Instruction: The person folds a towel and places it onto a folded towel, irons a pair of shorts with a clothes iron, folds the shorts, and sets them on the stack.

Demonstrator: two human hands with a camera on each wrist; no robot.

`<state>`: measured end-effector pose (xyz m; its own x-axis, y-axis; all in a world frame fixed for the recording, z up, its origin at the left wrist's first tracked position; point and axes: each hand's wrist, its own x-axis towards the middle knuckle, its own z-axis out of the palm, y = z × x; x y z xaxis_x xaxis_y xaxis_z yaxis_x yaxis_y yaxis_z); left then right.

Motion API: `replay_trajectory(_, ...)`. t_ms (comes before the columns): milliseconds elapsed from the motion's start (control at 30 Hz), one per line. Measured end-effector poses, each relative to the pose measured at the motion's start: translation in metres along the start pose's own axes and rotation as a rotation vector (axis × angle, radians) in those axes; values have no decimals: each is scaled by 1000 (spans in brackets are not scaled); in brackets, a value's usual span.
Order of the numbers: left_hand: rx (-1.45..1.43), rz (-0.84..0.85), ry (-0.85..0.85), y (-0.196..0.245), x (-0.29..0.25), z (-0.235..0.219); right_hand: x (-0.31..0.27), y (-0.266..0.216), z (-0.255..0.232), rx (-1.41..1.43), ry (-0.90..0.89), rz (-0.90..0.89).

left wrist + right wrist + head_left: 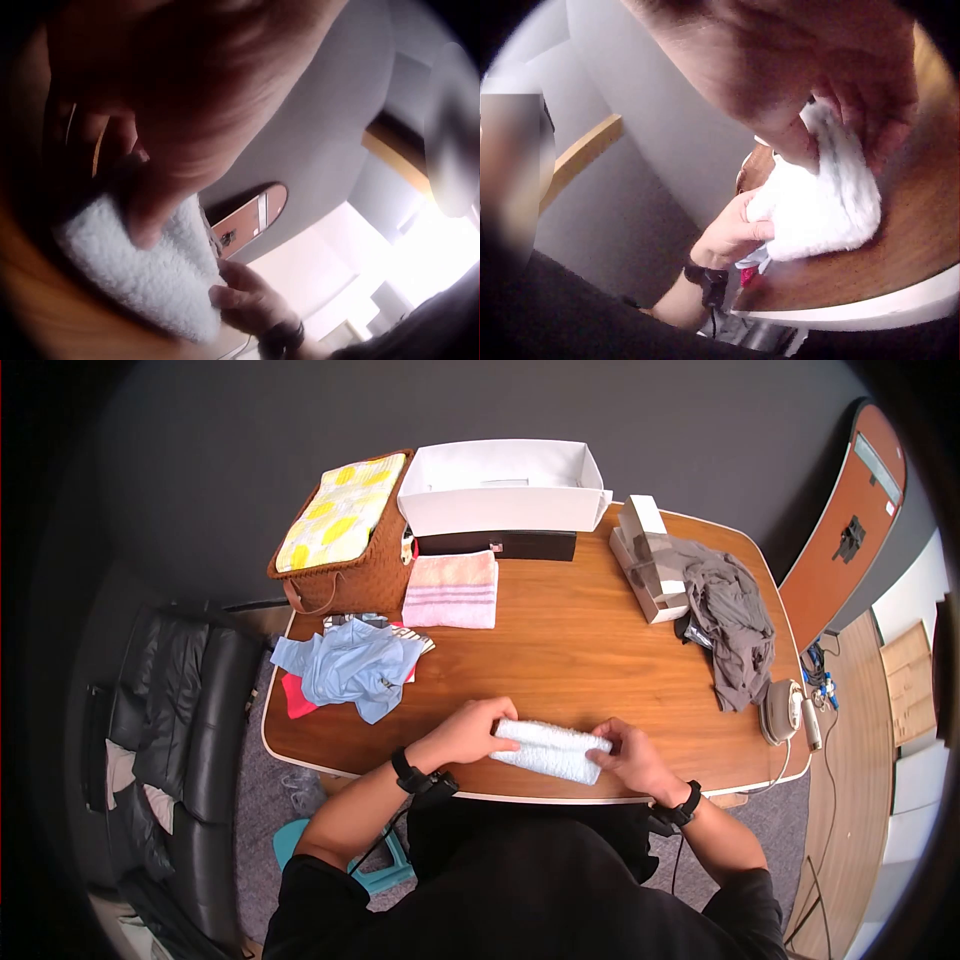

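A fluffy pale blue towel (pixel 550 752), folded into a long narrow bundle, lies crosswise near the table's front edge. My left hand (pixel 466 732) grips its left end, thumb on the near face and fingers behind. At the other end my right hand (pixel 638 760) pinches the towel between thumb and fingers. The left wrist view shows the left thumb pressed into the towel's pile (pixel 150 277). In the right wrist view the folded layers of the towel (pixel 832 195) show at the right end, just above the wood, with the right fingers partly hidden behind them.
Crumpled clothes (pixel 355 665) lie left, a folded pink towel (pixel 450 592) behind them. At the back stand a wicker basket (pixel 365 585) and a white box (pixel 500 510) on a black one. Right are small boxes (pixel 650 560), a grey garment (pixel 735 615) and a corded appliance (pixel 780 712).
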<state>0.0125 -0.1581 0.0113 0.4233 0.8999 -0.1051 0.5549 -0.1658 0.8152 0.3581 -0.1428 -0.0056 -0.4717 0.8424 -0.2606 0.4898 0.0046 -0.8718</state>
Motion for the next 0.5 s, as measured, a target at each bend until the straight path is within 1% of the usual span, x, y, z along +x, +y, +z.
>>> replay_trajectory(33,-114,-72,-24,-5,4,-4,5,1,2,259,31,-41)
replay_trajectory(67,-294,-91,17,-10,5,-7,11,1,0,375,33,-14)
replay_trajectory(100,-474,-110,58,-15,8,-10,17,0,-2,376,34,-15)
replay_trajectory(133,-575,-127,129,-22,12,-13,20,-19,-5,490,59,4)
replay_trajectory(167,-638,-154,170,-16,14,-23,24,-35,-7,605,85,23)
replay_trajectory(200,-627,-175,204,-10,16,-33,30,-47,-9,649,70,69)
replay_trajectory(267,-607,-199,286,-8,25,-52,52,-61,-14,610,75,95)
replay_trajectory(300,-610,-173,328,-13,32,-62,64,-69,-16,571,81,124)
replay_trajectory(367,-708,-171,368,-28,47,-87,96,-83,-17,584,105,81)
replay_trajectory(433,-765,-294,395,-37,59,-116,142,-92,-19,511,91,43)
replay_trajectory(467,-693,-334,411,-43,68,-131,167,-97,-19,487,108,25)
replay_trajectory(500,-690,-334,415,-46,76,-143,193,-103,-17,463,126,6)
